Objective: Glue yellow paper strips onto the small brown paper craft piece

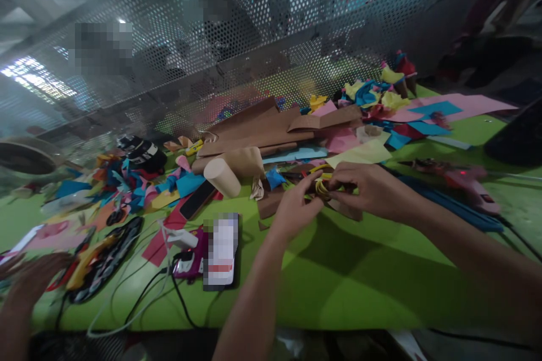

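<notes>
Both my hands meet over the green table point(364, 271) near its middle. My left hand point(294, 211) is closed, its fingers pinching a small curled yellow paper strip point(322, 187). My right hand point(366, 189) is closed on the same yellow piece from the right, with a brown paper strip point(347, 210) under it. A rolled brown paper tube point(222, 176) lies just to the left of my hands. Brown paper sheets point(262, 132) are stacked behind them.
Coloured paper scraps point(127, 183) lie across the table's left and far right. A pink glue gun point(468, 180) rests at the right, a phone point(197, 199) and cables point(139, 299) at the left. Another person's hand point(29, 279) is at the lower left. A perforated metal screen point(254, 39) stands behind.
</notes>
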`<state>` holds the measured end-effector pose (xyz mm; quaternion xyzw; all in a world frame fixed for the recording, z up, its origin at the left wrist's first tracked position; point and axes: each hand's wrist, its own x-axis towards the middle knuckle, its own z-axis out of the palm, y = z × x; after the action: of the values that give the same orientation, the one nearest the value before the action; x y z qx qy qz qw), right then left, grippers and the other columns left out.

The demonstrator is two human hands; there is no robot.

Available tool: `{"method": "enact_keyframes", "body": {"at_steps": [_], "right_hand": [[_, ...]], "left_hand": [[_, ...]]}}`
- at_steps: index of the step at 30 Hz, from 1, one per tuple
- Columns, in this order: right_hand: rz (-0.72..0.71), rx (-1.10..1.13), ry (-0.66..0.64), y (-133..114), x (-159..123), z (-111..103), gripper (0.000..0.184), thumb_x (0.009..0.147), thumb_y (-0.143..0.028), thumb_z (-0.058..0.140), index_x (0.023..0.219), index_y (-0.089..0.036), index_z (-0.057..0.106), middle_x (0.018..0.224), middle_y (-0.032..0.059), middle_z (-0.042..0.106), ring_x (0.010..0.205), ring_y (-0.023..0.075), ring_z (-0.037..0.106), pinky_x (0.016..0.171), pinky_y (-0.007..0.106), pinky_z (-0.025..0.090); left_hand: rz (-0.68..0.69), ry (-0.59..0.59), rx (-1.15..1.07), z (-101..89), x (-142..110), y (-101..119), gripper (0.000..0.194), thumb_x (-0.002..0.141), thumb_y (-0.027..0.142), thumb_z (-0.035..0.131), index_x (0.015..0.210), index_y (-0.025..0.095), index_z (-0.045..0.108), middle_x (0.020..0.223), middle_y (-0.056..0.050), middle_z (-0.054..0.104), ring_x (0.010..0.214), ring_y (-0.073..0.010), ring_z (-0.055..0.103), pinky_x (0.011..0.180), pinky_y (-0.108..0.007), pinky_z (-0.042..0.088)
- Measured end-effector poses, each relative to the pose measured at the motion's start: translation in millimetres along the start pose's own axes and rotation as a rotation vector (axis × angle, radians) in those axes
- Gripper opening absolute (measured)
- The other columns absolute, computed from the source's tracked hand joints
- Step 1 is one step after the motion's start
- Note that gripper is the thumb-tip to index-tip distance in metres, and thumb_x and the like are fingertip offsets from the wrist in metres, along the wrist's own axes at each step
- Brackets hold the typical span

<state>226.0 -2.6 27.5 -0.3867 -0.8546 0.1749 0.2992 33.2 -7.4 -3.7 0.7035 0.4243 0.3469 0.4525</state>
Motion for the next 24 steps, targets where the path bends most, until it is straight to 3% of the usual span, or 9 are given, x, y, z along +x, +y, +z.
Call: {"method": "enact_keyframes", "body": {"at_steps": [24], "right_hand": [[-0.029, -0.023, 0.007, 2.0, 0.0, 1.8, 0.017, 0.085, -0.018, 0.057, 0.070, -0.020, 0.064, 0.076, 0.0053, 0.068, 0.070, 0.0187, 0.062, 0.061, 0.028, 0.042]], "left_hand": [[-0.035, 0.034, 0.064, 2.5, 0.8, 5.9, 0.055, 0.082, 0.016, 0.057, 0.137, 0.018, 0.058, 0.129, -0.009, 0.069, 0.118, -0.0252, 0.064, 0.107, -0.042, 0.047]]}}
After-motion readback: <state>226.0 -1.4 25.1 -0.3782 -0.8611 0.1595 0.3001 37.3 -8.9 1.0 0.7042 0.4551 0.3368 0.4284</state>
